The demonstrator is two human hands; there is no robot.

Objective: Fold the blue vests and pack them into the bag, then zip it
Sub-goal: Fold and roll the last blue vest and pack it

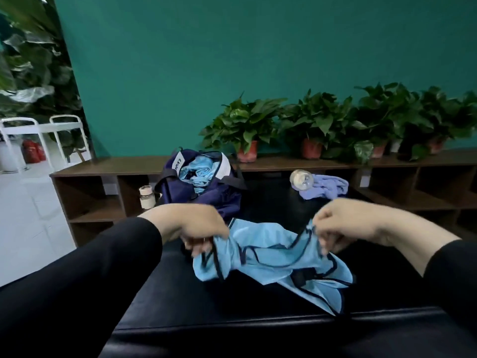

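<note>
A light blue vest (pixel 271 257) with dark trim is held up over the black padded bench (pixel 206 301), crumpled and hanging between my hands. My left hand (pixel 201 228) grips its left edge with curled fingers. My right hand (pixel 335 226) pinches its right edge. Behind them a navy bag (pixel 222 192) stands unzipped on the bench, with rolled light blue vests (pixel 198 171) showing inside its mouth.
A clear plastic bottle (pixel 301 180) lies on a purple cloth (pixel 325 187) at the bench's far right. A small white jar (pixel 147 197) stands left of the bag. Behind runs a brown shelf unit (pixel 103 182) with several potted plants (pixel 245 127) on top.
</note>
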